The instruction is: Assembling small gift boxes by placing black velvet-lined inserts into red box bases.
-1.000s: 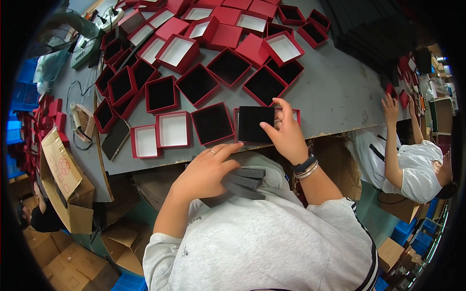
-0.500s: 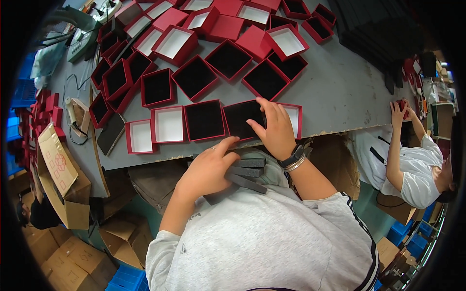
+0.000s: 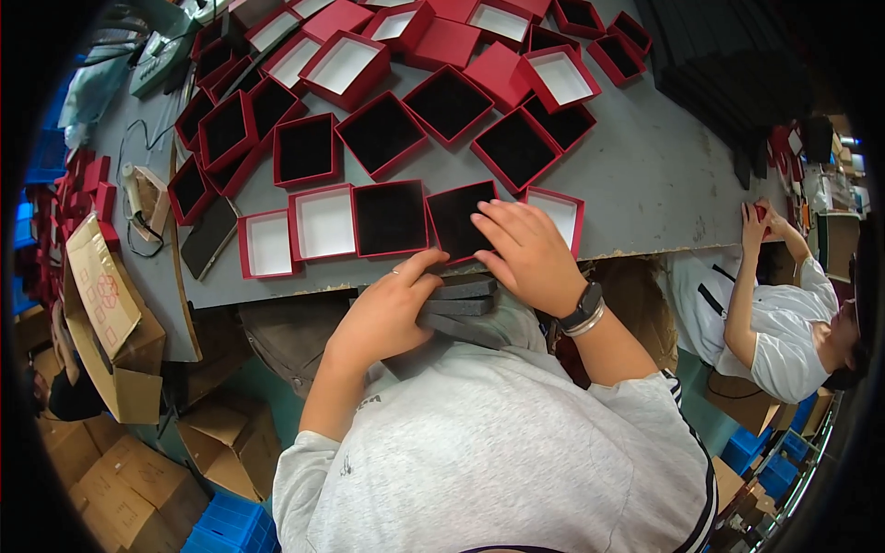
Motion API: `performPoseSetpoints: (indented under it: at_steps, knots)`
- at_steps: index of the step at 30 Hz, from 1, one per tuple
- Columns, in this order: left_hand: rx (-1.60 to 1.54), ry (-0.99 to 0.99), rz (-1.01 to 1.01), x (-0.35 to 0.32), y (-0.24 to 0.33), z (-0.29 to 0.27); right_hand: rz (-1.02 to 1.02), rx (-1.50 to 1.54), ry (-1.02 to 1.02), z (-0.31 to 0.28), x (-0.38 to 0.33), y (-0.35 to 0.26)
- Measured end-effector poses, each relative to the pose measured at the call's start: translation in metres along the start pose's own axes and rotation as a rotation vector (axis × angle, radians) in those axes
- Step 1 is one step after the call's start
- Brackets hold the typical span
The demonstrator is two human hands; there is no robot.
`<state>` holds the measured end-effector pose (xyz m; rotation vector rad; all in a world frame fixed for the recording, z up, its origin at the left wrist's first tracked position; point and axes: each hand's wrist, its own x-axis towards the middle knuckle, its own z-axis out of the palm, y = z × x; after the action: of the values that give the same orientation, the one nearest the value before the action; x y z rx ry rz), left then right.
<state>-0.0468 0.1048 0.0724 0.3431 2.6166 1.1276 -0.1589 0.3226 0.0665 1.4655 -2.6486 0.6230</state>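
Note:
A red box with a black foam insert (image 3: 454, 214) stands at the table's near edge, between my hands. My right hand (image 3: 530, 249) reaches over its right side, fingers stretched out onto the insert and thumb at the near edge. At the box's near left corner, my left hand (image 3: 392, 309) bends its index finger and thumb at the rim; its other fingers are hidden. Below it, dark foam strips (image 3: 466, 306) lie on my lap, partly under that hand. Left of this box stand another black-lined box (image 3: 390, 219) and white-lined boxes (image 3: 324, 224); a white-lined one (image 3: 560, 217) is at its right.
Several red boxes (image 3: 383, 138) crowd the far side of the table. A stack of black sheets (image 3: 728, 74) is at the far right, and a phone-like dark slab (image 3: 210, 238) at the left. A co-worker (image 3: 784, 323) sits at the right. Cartons (image 3: 138, 488) stand on the floor.
My right fingers have drawn back from the insert's far right corner onto its right side. The insert now sits lower, with more red wall visible. The whole view has shifted slightly.

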Motion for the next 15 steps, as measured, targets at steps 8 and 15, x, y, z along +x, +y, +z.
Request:
performPoseSetpoints:
  at_steps: [8, 15]
  knots:
    - [-0.005, -0.03, -0.008, 0.001, 0.001, -0.003, -0.1, 0.088, -0.112, 0.024, 0.024, 0.003]
    - [-0.028, -0.034, -0.012, 0.001, -0.008, -0.001, -0.066, -0.04, -0.225, -0.01, 0.006, 0.004]
